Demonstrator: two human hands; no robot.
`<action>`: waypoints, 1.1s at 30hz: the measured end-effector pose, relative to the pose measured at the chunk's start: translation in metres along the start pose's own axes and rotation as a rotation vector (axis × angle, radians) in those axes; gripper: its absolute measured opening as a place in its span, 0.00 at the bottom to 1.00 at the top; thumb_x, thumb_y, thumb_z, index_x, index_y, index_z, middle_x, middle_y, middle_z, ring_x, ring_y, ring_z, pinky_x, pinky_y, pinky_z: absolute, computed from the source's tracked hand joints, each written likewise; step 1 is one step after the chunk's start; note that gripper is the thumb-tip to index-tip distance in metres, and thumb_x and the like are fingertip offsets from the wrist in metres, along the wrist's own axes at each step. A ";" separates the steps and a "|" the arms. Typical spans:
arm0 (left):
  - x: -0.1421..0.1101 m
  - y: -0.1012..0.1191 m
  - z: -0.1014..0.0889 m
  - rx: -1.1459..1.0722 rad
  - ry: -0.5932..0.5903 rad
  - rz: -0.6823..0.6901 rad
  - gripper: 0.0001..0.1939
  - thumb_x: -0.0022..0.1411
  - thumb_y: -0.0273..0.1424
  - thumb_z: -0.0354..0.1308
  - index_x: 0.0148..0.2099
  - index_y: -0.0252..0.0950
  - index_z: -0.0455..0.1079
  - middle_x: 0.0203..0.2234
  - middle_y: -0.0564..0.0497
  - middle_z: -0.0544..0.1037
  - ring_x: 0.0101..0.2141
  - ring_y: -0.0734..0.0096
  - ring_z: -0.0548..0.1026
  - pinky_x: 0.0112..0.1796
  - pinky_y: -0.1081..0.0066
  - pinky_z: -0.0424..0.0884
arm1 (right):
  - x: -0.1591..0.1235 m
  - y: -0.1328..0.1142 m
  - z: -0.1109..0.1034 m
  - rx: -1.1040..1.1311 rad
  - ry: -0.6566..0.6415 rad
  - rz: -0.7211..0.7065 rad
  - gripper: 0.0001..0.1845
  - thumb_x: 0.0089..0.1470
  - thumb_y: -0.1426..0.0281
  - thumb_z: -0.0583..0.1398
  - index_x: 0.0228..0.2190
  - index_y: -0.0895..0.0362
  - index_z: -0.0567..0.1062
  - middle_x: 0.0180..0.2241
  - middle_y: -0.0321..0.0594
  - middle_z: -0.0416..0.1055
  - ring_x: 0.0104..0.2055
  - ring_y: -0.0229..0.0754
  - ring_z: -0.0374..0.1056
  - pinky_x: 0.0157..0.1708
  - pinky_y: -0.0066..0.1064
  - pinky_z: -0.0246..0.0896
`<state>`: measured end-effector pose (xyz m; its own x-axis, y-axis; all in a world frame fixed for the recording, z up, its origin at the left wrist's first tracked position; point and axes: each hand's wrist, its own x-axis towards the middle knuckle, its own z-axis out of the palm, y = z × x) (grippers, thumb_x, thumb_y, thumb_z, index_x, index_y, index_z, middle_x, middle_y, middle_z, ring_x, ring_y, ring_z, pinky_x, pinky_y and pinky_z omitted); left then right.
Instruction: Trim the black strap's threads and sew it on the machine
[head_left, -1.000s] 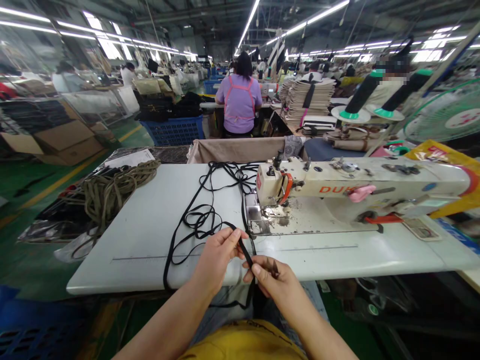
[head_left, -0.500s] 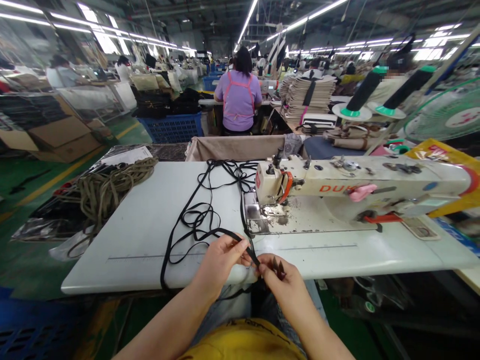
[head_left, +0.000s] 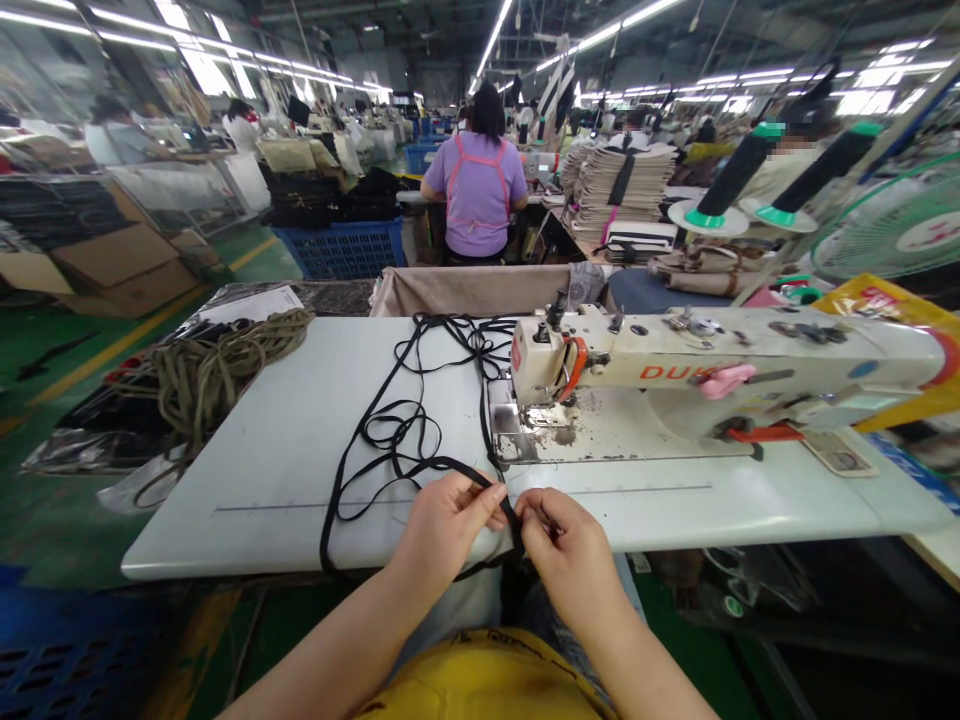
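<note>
A long black webbing strap (head_left: 339, 490) lies in loose loops on the white sewing table and hangs over its front edge. My left hand (head_left: 450, 520) is closed on a stretch of it, pinching it between thumb and fingers near the front edge. Close beside it, my right hand (head_left: 566, 545) has its fingers curled, thumb and forefinger pinched at the strap's right side. A small dark tool that looks like thread snips is tucked in the right hand, now mostly hidden by the fingers. Just behind both hands stands the sewing machine (head_left: 585, 365), its needle area to the right of the strap.
A bundle of olive straps (head_left: 202, 375) lies left of the table on dark plastic. Behind the table is a beige fabric-lined bin (head_left: 480, 290); a person in purple (head_left: 484, 190) sits beyond it. Thread cones (head_left: 735, 180) and a green fan (head_left: 907, 225) stand at right.
My right hand has turned and its fingers have curled in, covering the pointed dark tips that showed between them. My left hand has shifted slightly right with the strap.
</note>
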<state>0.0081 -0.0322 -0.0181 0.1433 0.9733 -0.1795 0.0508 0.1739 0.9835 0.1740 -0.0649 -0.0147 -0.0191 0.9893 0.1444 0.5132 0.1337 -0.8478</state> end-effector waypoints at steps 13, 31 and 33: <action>0.002 0.000 0.004 -0.086 0.037 -0.042 0.17 0.54 0.46 0.71 0.32 0.37 0.78 0.24 0.46 0.83 0.26 0.59 0.83 0.33 0.63 0.80 | -0.001 0.006 -0.007 -0.079 0.041 -0.012 0.08 0.62 0.70 0.56 0.32 0.53 0.75 0.30 0.39 0.75 0.34 0.44 0.71 0.36 0.33 0.65; 0.010 -0.004 0.000 -0.149 0.147 -0.083 0.17 0.51 0.44 0.73 0.32 0.35 0.78 0.23 0.48 0.82 0.26 0.60 0.83 0.33 0.63 0.81 | -0.004 0.011 -0.014 -0.199 0.179 -0.168 0.05 0.65 0.72 0.54 0.38 0.53 0.70 0.33 0.40 0.71 0.34 0.43 0.69 0.35 0.33 0.63; 0.013 -0.005 -0.003 -0.170 0.161 -0.100 0.18 0.50 0.44 0.74 0.32 0.35 0.78 0.22 0.48 0.82 0.25 0.60 0.82 0.33 0.63 0.81 | -0.002 0.011 -0.014 0.052 0.170 -0.024 0.07 0.68 0.65 0.54 0.39 0.53 0.70 0.34 0.39 0.72 0.32 0.41 0.68 0.33 0.32 0.63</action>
<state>0.0072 -0.0196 -0.0255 -0.0135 0.9589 -0.2833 -0.1120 0.2801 0.9534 0.1917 -0.0660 -0.0172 0.1166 0.9625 0.2451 0.4692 0.1641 -0.8677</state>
